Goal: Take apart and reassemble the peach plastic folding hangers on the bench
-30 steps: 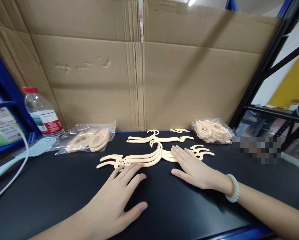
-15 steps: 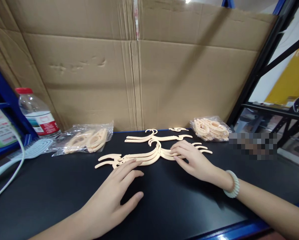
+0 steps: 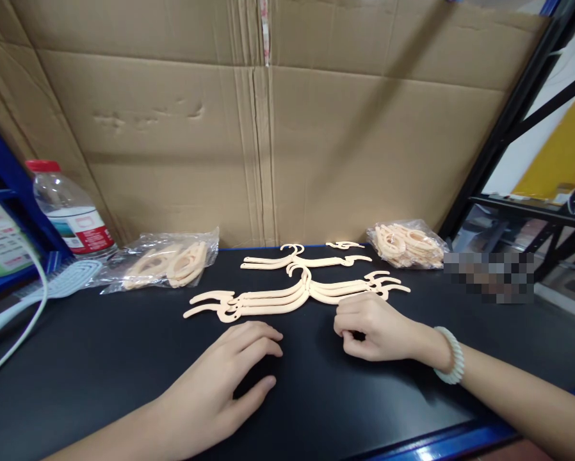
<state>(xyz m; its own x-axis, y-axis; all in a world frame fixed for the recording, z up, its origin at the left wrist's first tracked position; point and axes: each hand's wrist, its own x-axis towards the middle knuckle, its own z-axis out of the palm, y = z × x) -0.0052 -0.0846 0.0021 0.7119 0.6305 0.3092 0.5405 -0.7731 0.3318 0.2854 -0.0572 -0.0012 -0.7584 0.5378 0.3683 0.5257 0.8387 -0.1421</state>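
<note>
Several cream plastic folding clothes hangers lie stacked together on the black table, hooks pointing away from me. Just in front of their left arms rests my left hand, palm down, with thumb and fingers apart and nothing held. My right hand is curled into a loose fist in front of the right arms, partly covering their lower edge; I see nothing in it. Behind the stack lie more cream hangers, and a small loose cream piece sits near the cardboard.
Clear bags of cream hanger parts lie at the back left and back right. At left stand a red-capped bottle and a pale blue hairbrush beside a white cable. A cardboard sheet walls off the back.
My right hand has come off the hangers' right arms, moved toward me and curled up. My left hand has drawn back slightly from the left arms.
</note>
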